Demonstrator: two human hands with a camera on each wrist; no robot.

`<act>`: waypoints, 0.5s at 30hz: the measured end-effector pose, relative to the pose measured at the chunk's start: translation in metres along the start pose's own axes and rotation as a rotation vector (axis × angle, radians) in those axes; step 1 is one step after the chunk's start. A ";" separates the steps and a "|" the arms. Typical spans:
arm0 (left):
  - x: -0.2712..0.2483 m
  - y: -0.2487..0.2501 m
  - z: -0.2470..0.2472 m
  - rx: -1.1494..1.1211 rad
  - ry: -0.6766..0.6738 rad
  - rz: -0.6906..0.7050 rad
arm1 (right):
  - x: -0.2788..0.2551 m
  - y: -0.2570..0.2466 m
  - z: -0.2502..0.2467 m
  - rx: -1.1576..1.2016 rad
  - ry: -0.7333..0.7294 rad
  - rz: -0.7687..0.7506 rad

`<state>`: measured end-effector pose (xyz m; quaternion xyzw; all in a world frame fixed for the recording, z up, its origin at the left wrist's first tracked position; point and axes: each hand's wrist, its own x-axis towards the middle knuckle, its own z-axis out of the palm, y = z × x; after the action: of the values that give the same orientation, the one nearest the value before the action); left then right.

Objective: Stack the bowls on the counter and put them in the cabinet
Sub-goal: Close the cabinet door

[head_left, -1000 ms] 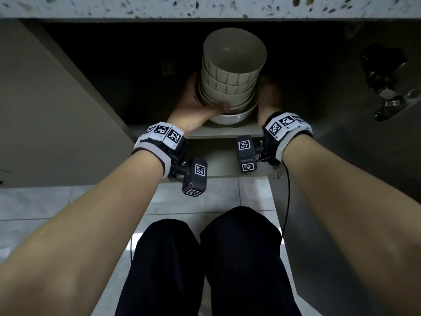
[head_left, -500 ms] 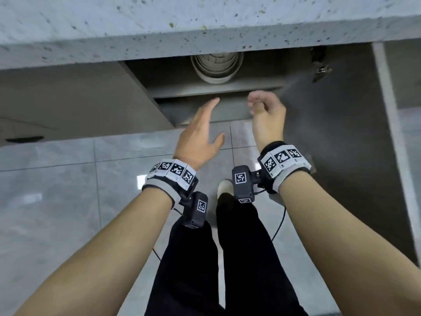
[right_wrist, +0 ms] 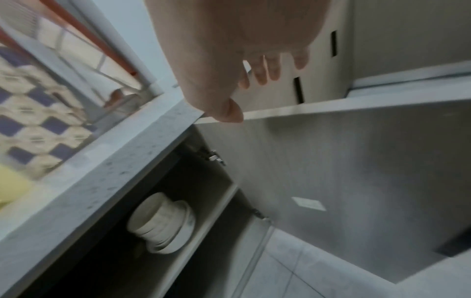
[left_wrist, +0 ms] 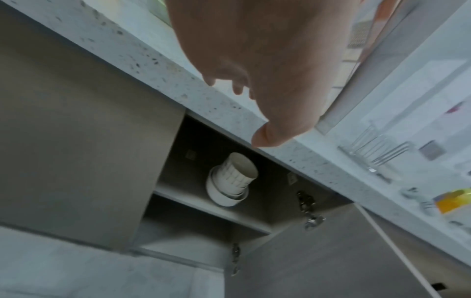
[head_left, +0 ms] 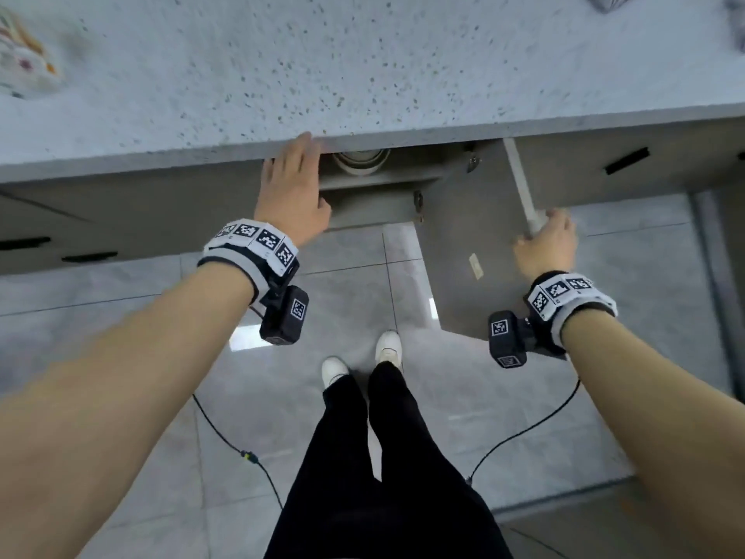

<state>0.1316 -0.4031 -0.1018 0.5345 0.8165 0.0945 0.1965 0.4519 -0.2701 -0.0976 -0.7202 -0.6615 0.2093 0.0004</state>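
Because the speckled terrazzo counter [head_left: 363,66] fills the upper half of the head view and overhangs the cabinet [head_left: 375,199] below, only a sliver of the opening shows at centre. The grey cabinet door [head_left: 475,252] stands swung out at centre right, and the right hand [head_left: 544,244] curls over its top edge, probably to swing it closed. The left hand [head_left: 292,191], fingers straight and holding nothing, lies against the counter lip, likely for balance. The stack of bowls [left_wrist: 230,179] sits on the cabinet's upper shelf [left_wrist: 211,207], so the stowing looks done.
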 end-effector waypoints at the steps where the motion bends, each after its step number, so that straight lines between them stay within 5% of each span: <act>1: -0.001 -0.004 0.000 0.033 -0.038 -0.034 | 0.001 0.007 -0.003 -0.039 -0.031 0.079; 5: -0.001 -0.017 0.005 0.105 -0.079 -0.101 | -0.006 0.027 -0.009 -0.041 -0.272 0.284; 15: 0.008 -0.040 -0.007 0.226 -0.106 -0.164 | -0.024 0.027 0.013 -0.222 -0.334 0.092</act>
<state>0.0927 -0.4117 -0.1114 0.4891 0.8513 -0.0427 0.1849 0.4726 -0.3000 -0.1092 -0.7005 -0.6377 0.2516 -0.1981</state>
